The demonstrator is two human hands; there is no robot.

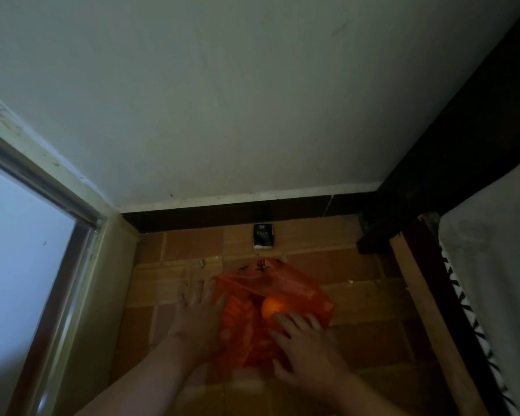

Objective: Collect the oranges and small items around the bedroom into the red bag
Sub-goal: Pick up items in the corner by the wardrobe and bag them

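Both hands, left (197,313) and right (305,346), are laid with fingers spread on the crumpled red plastic bag (246,334) on the tiled floor (370,334); one round orange (273,307) is held inside it, touched by right fingertips.

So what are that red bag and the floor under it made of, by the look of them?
The red bag looks like thin, glossy plastic film: it crinkles, and the orange shows through it. The floor seems to be matt orange-brown tile, going by its grid of pale joints, though the light is dim.
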